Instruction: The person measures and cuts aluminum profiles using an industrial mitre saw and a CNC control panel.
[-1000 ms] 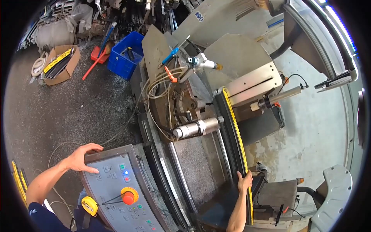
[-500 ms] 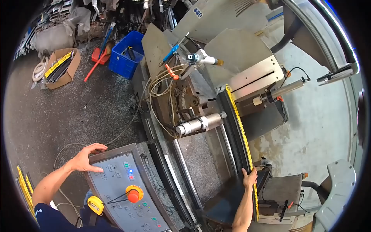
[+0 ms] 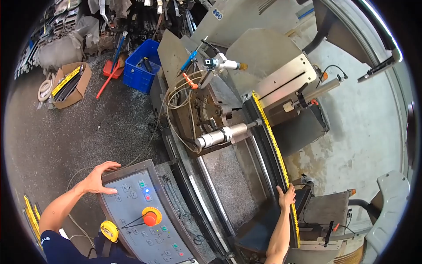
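Observation:
My left hand [image 3: 99,179] rests at the top corner of the grey control panel [image 3: 132,220], fingers spread along the edge and thumb on a button at the panel's upper left. A blue light glows among the buttons; below it sits a red emergency stop knob [image 3: 150,218]. My right hand [image 3: 286,196] grips the near part of a long black profile [image 3: 260,127] edged with yellow printed film. The profile lies across the saw-like machine's bed. Near its far end, the rod of a silver clamp cylinder [image 3: 226,134] reaches its side, apparently touching.
A yellow tape measure [image 3: 109,231] hangs by the panel. On the chip-strewn floor are a blue crate [image 3: 138,72], a red dustpan [image 3: 113,69] and a cardboard box [image 3: 72,90] of strips. Hoses [image 3: 173,99] loop over the machine. A grey guard [image 3: 389,202] stands at right.
The clamp cylinder's rod has extended toward the profile. The view has shifted slightly. Both hands keep their places on the panel and the profile.

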### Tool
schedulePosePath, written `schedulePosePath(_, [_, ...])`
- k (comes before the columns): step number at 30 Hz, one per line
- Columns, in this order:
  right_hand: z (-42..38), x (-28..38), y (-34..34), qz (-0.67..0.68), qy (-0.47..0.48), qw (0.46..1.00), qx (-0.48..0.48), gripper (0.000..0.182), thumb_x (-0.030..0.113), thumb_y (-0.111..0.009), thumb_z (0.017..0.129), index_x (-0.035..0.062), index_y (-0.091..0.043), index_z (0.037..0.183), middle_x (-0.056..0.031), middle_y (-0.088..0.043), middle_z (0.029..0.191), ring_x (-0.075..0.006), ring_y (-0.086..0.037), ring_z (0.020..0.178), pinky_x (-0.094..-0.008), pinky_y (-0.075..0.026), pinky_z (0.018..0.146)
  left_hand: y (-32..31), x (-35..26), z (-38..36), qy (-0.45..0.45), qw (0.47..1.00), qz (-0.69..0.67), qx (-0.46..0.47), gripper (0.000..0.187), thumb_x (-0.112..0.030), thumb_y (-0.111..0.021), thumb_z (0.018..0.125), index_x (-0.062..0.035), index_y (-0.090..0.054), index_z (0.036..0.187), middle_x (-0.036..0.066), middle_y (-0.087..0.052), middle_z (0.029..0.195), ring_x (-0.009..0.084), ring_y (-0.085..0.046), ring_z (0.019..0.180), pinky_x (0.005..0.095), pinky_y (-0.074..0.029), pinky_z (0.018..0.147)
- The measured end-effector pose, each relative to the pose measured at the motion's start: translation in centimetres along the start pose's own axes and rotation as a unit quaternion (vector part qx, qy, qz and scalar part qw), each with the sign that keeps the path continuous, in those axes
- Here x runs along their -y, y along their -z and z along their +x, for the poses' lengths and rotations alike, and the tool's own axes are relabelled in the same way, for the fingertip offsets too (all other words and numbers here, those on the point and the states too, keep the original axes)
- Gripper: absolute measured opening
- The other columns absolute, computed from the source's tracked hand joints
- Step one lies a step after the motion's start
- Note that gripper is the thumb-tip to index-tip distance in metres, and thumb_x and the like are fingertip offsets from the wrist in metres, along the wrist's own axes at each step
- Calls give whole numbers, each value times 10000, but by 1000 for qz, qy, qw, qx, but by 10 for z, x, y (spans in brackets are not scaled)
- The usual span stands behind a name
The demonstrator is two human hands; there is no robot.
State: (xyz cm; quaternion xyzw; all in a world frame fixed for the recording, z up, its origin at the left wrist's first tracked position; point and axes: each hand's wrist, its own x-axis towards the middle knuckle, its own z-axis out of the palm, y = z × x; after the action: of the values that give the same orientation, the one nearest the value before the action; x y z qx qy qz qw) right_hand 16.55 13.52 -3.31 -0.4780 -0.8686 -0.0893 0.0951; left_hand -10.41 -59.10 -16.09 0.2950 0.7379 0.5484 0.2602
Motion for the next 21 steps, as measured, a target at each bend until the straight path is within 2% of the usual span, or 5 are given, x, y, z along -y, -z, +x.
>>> schedulePosePath(6, [-7, -3, -21, -52, 20, 992, -114, 856, 587, -708, 802, 148, -382, 1461, -159, -288, 1554, -383, -293, 1415, -699, -224, 1069, -2, 6, -1, 39, 999, -22, -6, 947, -355, -932, 573, -77, -503, 1370, 90, -564, 1329, 238, -558, 1209, 427, -427, 1058])
schedulePosePath(11, [-47, 15, -44, 38, -4, 998, -58, 1065, 519, -698, 846, 125, -47, 1590, -174, -65, 1645, -455, -29, 1498, -711, -169, 1104, -5, -9, -4, 42, 999, -29, -13, 950, -302, -945, 595, -110, -476, 1399, 91, -547, 1349, 262, -529, 1256, 436, -420, 1077])
schedulePosePath(14, [-118, 53, -3, 364, 94, 910, 176, 737, 393, -710, 883, 55, -414, 1468, -196, -326, 1564, -365, -329, 1438, -539, -337, 1119, -7, 20, -7, 26, 996, -75, -27, 996, -297, -962, 583, -122, -453, 1422, 141, -534, 1357, 274, -516, 1271, 445, -431, 1068])
schedulePosePath(16, [-204, 107, 44, 444, 137, 876, 127, 582, 316, -735, 868, -3, -553, 1320, -223, -521, 1408, -362, -499, 1317, -401, -383, 1104, -7, 22, -8, 31, 995, -96, -27, 1017, -288, -968, 575, -120, -444, 1430, 192, -526, 1352, 292, -516, 1267, 453, -431, 1069])
schedulePosePath(21, [-391, 184, 121, 456, 77, 886, 27, 390, 209, -753, 842, 41, -668, 1182, -192, -575, 1348, -324, -581, 1218, -399, -450, 1025, -6, 29, -4, -18, 994, -105, 0, 906, -277, -942, 632, -41, -489, 1380, 162, -619, 1233, 258, -610, 1137, 403, -497, 987])
